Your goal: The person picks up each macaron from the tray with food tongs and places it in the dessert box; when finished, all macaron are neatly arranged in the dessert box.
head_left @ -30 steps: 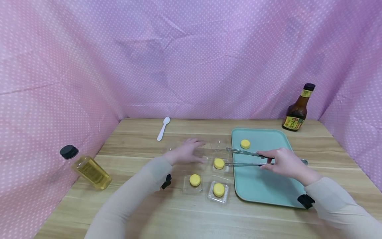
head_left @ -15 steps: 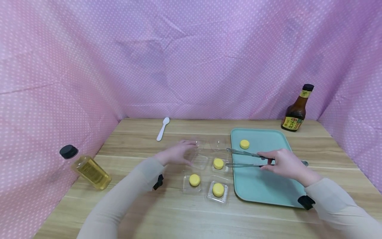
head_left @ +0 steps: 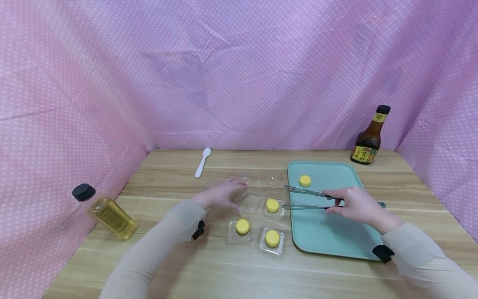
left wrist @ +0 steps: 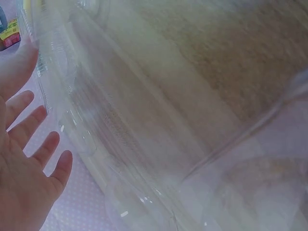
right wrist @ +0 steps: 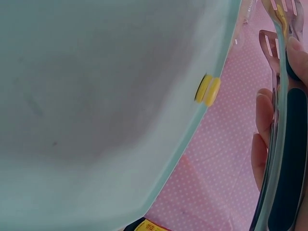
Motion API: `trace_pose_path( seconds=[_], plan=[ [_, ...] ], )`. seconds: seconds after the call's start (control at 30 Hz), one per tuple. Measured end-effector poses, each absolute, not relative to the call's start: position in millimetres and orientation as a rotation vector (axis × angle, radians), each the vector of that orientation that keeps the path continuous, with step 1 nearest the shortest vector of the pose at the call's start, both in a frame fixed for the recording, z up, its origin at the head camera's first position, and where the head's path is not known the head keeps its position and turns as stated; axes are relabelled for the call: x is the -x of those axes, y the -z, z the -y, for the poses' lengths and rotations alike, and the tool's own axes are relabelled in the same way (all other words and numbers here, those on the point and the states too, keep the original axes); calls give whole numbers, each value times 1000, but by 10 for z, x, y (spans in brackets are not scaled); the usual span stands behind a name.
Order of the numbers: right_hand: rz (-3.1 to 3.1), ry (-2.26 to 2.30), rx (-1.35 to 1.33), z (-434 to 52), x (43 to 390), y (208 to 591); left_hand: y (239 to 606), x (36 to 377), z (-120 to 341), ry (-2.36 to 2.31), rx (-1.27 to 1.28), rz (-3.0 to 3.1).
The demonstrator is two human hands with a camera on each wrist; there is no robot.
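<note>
While the right hand (head_left: 356, 205) grips the parted tongs (head_left: 306, 191) over the tray (head_left: 328, 236), the left hand (head_left: 222, 195), fingers spread and grasping nothing, is at the clear boxes (head_left: 249, 204). Three macarons (head_left: 272, 238) sit in boxes; a fourth macaron (head_left: 305, 181) lies on the tray.

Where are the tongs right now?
In the head view, the right hand holds the tongs over the green tray on the right; their tips jut past its left rim, near a yellow macaron.
</note>
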State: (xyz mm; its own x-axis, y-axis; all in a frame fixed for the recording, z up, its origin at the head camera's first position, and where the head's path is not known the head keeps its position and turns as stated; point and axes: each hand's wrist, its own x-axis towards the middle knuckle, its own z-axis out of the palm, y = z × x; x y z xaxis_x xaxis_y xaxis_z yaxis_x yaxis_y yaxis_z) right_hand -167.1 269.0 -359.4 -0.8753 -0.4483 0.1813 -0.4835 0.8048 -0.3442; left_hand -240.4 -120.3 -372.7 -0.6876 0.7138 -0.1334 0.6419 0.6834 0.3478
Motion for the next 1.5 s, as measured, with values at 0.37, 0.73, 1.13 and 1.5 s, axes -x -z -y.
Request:
trace_pose_path(
  seconds=[0.37, 0.73, 1.13, 1.5],
  plan=[
    [2898, -592, -742, -2701, 1681, 3605, 3769, 2428, 1201, -405, -1113, -2649],
    [2893, -625, -721, -2709, 1694, 3587, 3772, 2450, 1154, -415, -999, -2644],
    [2886, -609, -642, -2716, 1719, 3505, 3745, 2459, 1105, -398, -934, -2648],
    [2920, -604, -553, -2799, 1809, 3473, 3771, 2464, 1105, -389, -925, -2659]
  ],
)
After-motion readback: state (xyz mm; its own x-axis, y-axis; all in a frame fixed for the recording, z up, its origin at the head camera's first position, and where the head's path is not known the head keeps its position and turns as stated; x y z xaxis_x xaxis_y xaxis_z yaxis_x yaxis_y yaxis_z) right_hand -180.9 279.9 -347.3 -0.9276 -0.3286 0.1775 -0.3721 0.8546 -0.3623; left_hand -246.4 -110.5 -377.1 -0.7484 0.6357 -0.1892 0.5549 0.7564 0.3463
